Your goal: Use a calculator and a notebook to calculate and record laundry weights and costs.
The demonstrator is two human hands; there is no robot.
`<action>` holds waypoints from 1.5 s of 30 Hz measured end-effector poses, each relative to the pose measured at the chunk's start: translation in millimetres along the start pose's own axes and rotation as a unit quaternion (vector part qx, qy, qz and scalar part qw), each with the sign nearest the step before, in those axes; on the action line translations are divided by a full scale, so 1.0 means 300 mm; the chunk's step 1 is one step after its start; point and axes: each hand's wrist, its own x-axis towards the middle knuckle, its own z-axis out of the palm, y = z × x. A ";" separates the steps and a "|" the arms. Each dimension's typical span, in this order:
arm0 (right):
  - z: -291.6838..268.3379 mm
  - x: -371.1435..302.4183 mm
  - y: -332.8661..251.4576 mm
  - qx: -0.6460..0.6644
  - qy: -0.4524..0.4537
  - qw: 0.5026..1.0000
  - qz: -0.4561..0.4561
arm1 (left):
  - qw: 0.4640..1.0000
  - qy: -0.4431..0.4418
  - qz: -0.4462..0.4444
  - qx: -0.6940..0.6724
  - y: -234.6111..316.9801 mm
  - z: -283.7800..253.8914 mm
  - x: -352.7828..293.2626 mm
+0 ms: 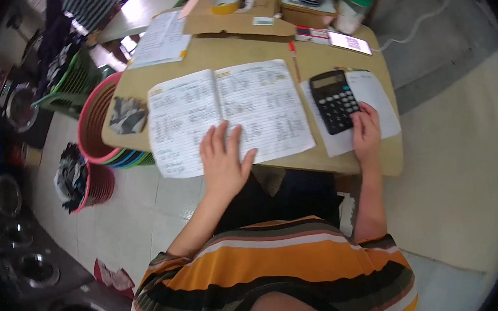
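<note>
An open notebook (260, 97) with handwritten lined pages lies on the tan table (235, 45) in front of me. My left hand (224, 159) rests on its lower middle, fingers spread flat near the fold. To the right, a black calculator (332, 102) lies tilted on white paper (378, 99). My right hand (366, 130) is at the calculator's right edge, fingertips touching by the keys; the fingers are bent and nothing shows in their grasp. A red-tipped pen (294, 62) lies between the notebook and the calculator.
Along the table's far side are flattened cardboard (237, 21), yellow tape (225, 5), a phone (350, 43) and a green-lidded jar (352, 12). Written sheets (163, 38) lie at the far left. Laundry baskets (95, 124) stand on the floor beside the table, with front-loading washing machines (37, 270) farther left.
</note>
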 end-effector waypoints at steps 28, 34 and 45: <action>-0.008 -0.027 -0.107 0.004 0.028 0.998 -0.051 | 1.000 -0.014 0.007 -0.001 -0.004 0.000 -0.006; -0.022 0.002 0.004 -0.034 0.061 0.997 -0.025 | 1.000 0.001 -0.007 -0.012 0.002 0.008 -0.002; 0.014 0.004 0.013 -0.002 0.050 0.999 -0.021 | 0.997 0.000 0.014 -0.073 0.041 -0.006 -0.122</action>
